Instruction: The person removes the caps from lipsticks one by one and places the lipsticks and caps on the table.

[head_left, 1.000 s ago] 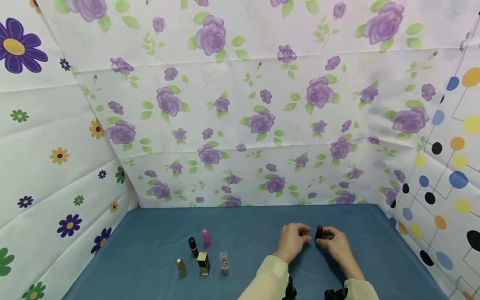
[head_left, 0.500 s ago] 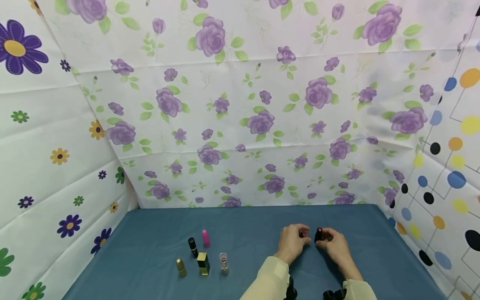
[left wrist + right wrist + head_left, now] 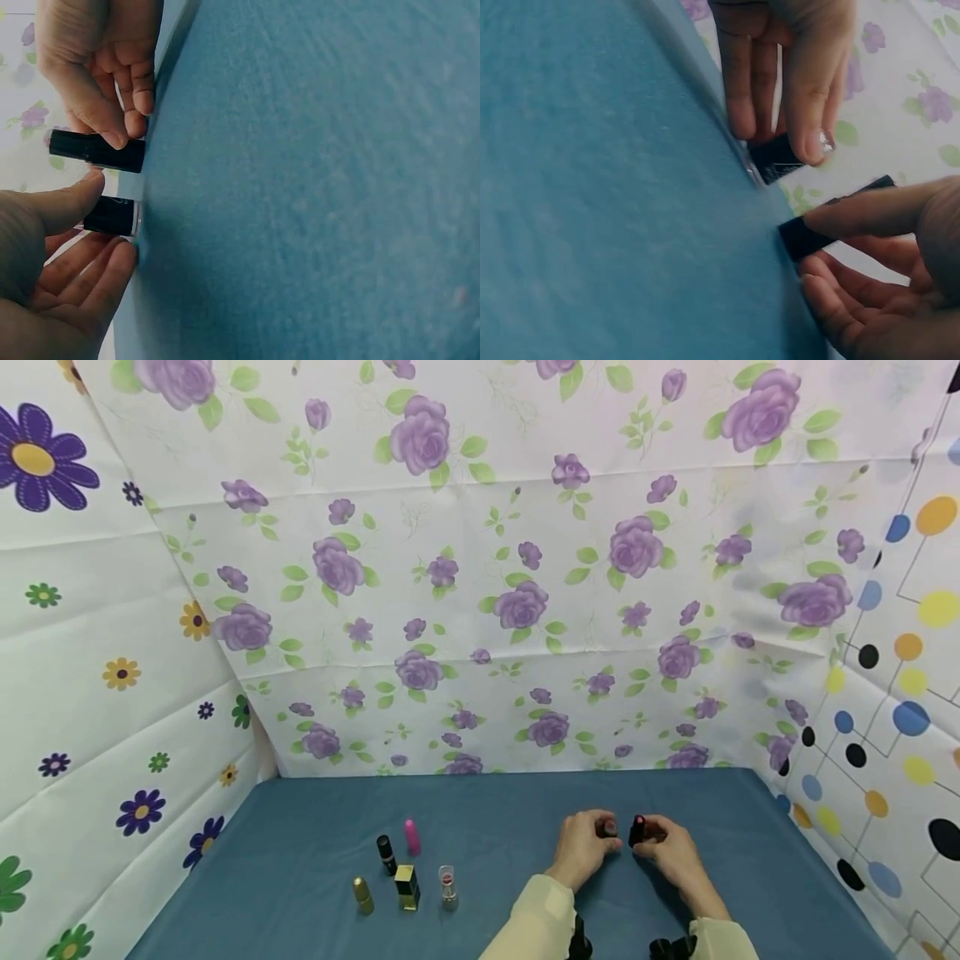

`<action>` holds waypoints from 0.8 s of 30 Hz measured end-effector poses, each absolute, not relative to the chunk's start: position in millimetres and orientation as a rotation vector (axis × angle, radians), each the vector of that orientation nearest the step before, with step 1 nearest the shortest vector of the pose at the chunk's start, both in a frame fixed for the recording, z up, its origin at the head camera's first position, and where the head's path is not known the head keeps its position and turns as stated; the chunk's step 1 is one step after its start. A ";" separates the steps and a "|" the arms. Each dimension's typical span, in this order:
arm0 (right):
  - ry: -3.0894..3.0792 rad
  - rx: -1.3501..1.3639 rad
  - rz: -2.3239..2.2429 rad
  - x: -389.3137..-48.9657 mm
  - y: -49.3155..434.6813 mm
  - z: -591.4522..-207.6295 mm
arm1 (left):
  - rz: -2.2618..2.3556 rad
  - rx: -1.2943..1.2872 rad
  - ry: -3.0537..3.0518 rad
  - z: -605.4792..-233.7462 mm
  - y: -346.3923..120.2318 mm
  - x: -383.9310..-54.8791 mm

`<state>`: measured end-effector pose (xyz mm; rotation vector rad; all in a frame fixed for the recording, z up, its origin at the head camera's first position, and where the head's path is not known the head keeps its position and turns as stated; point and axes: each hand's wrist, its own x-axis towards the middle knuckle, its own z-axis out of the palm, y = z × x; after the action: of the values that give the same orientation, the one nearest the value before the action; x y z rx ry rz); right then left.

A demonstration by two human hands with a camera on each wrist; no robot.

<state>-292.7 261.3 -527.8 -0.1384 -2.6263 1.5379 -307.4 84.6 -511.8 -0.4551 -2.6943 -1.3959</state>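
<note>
On the right part of the blue-covered table, my left hand [image 3: 581,847] pinches a short dark lipstick [image 3: 111,216] with clear ends between thumb and fingers. Just across a small gap, my right hand [image 3: 671,852] grips a slim black lipstick [image 3: 637,830] with a reddish tip. Both lipsticks stand roughly upright, their lower ends right at the cloth. In the right wrist view, the thumb and fingers of the right hand wrap the black tube [image 3: 801,238], while the left hand's lipstick [image 3: 776,159] is beside it. Fingers partly cover both lipsticks.
Several other lipsticks stand at the left: a pink one [image 3: 412,837], a black one [image 3: 386,854], a gold one [image 3: 363,895], a square black-and-gold one [image 3: 407,887] and a clear-capped one [image 3: 448,888]. Patterned cloth walls [image 3: 480,710] enclose the table [image 3: 510,810].
The left hand's fingers have shifted slightly, and more of its lipstick shows. The right hand stays nearly in place with its black lipstick. The lipsticks at the left have not moved.
</note>
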 end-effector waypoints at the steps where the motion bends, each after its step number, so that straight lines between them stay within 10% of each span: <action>1: -2.647 -0.129 1.563 -292.5 263.1 -526.2 | -1.416 -0.458 -2.689 -510.4 83.2 -306.5; 24: -2.625 0.087 1.497 -273.8 263.5 -475.4 | -1.616 -0.627 -2.535 -451.7 26.3 -286.3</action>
<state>-273.8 263.5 -475.4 0.0869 -2.6255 1.4969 -286.3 26.3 -451.7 -0.6273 -2.5354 -1.6155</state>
